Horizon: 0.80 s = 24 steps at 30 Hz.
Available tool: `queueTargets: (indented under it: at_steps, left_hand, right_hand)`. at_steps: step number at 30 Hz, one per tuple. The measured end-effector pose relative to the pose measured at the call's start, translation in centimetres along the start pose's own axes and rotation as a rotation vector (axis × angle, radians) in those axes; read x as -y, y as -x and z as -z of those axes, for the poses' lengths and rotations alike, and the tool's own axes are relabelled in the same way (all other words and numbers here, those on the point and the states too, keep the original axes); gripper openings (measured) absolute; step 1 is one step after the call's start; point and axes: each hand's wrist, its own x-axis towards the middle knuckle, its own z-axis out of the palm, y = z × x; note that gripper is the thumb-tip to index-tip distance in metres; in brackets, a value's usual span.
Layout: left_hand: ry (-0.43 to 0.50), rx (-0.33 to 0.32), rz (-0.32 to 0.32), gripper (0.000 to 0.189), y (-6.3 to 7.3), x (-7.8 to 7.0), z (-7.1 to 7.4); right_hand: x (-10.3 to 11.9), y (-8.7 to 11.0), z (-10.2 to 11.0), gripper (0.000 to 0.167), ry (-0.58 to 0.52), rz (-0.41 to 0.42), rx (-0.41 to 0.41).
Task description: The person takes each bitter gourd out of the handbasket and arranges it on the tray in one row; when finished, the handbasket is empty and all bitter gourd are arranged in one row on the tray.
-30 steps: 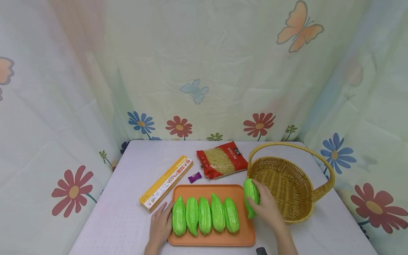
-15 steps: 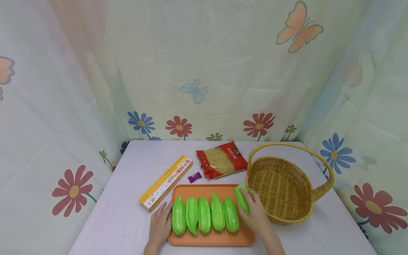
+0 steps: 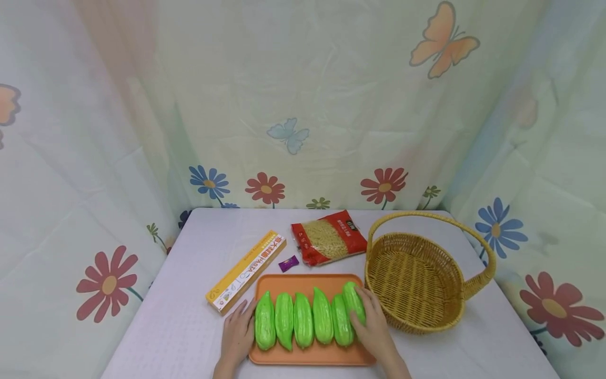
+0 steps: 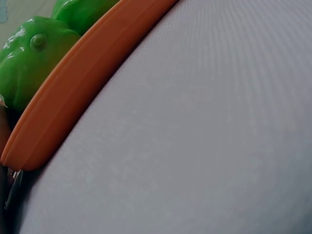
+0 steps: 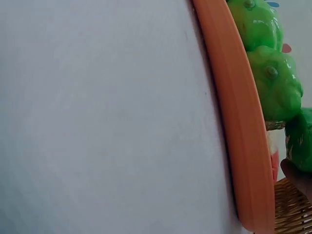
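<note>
Several glossy green bitter melons (image 3: 304,321) lie side by side on an orange tray (image 3: 303,359). My right hand (image 3: 374,326) grips the rightmost bitter melon (image 3: 352,301), thumb on the near side and fingers on its right. This one leans against its left neighbour (image 3: 342,321) above the tray's right part. In the right wrist view, a finger (image 5: 295,175) touches the held bitter melon (image 5: 300,141). At the tray's left edge rests my left hand (image 3: 236,334), its fingers fairly straight, beside the leftmost bitter melon (image 3: 265,323). The left wrist view mostly shows tabletop and the tray's rim (image 4: 73,92).
A wicker basket (image 3: 416,279) with a tall handle stands right of the tray. Behind the tray lie a red bag of pasta (image 3: 326,239), a small purple wrapped candy (image 3: 289,263) and a yellow-and-white pasta box (image 3: 246,271). A floral curtain (image 3: 289,79) surrounds the white table (image 3: 161,326).
My right hand has carried the bitter melon left from beside the basket, over the tray's right edge, up against the row. My left hand has stayed at the tray's left edge.
</note>
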Motion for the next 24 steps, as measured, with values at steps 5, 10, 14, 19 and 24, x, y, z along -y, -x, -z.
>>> queueTargets:
  at_steps: [5, 10, 14, 19, 24]
  left_hand:
    - [0.009, -0.011, -0.008, 0.037, 0.03, -0.06, 0.07]
    - [0.021, -0.003, 0.0, 0.038, 0.12, -0.11, 0.12]
    - [0.025, 0.007, 0.011, 0.038, 0.24, -0.15, 0.21]
    - [0.019, -0.002, 0.004, 0.038, 0.21, -0.21, 0.24]
    - [0.012, -0.015, -0.017, 0.037, 0.02, -0.12, 0.14]
  right_hand:
    - [-0.16, 0.24, -0.22, 0.064, -0.046, 0.005, 0.036]
    - [-0.35, 0.18, -0.47, 0.066, -0.005, 0.012, 0.061]
    - [-0.34, 0.29, -0.48, 0.065, 0.029, 0.018, 0.066]
    - [-0.48, 0.43, -0.41, 0.067, 0.032, -0.023, 0.093]
    - [-0.89, 0.44, -0.48, 0.069, 0.027, -0.046, 0.121]
